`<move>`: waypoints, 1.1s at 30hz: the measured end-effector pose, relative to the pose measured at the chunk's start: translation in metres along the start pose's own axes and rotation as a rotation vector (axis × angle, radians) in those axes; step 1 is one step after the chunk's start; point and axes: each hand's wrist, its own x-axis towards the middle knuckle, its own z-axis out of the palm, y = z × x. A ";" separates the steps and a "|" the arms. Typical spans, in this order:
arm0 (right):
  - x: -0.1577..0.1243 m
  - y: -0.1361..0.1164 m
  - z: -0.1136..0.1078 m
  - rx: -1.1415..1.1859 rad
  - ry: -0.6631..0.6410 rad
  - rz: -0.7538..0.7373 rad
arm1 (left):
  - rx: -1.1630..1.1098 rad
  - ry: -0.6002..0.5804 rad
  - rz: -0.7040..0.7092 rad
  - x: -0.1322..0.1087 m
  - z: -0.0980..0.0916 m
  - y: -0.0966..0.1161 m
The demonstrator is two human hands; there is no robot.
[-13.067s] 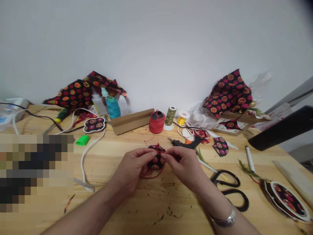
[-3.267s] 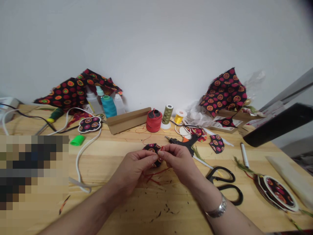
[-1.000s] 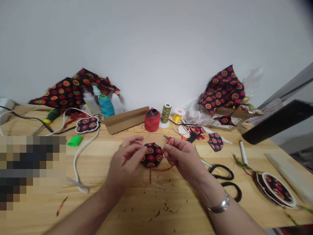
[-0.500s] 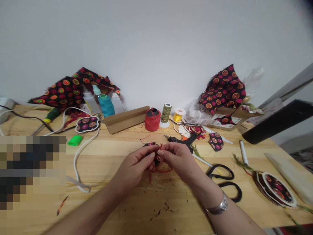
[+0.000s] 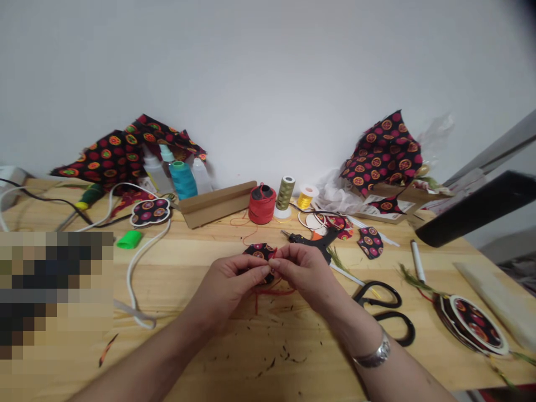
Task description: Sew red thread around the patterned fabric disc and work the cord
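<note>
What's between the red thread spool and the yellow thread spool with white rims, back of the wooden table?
In the head view, an upright olive-green thread cone with a white bottom stands between the red spool and the yellow one.

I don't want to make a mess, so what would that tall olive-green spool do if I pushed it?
The olive-green spool would probably tip if pushed near its top, since it stands tall and narrow. Once on its side, it might roll, because its body looks round. It could bump the red spool or yellow spool close by.
</note>
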 end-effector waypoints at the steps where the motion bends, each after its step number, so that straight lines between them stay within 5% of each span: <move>1: 0.000 0.000 0.000 -0.005 -0.001 0.002 | -0.022 -0.009 -0.007 0.000 0.000 0.000; 15: 0.000 0.002 -0.001 -0.046 -0.037 -0.004 | -0.107 -0.022 -0.052 0.000 -0.001 -0.001; 33: -0.017 0.001 0.000 -0.743 -0.051 -0.480 | -0.307 0.094 -0.056 0.003 -0.002 0.002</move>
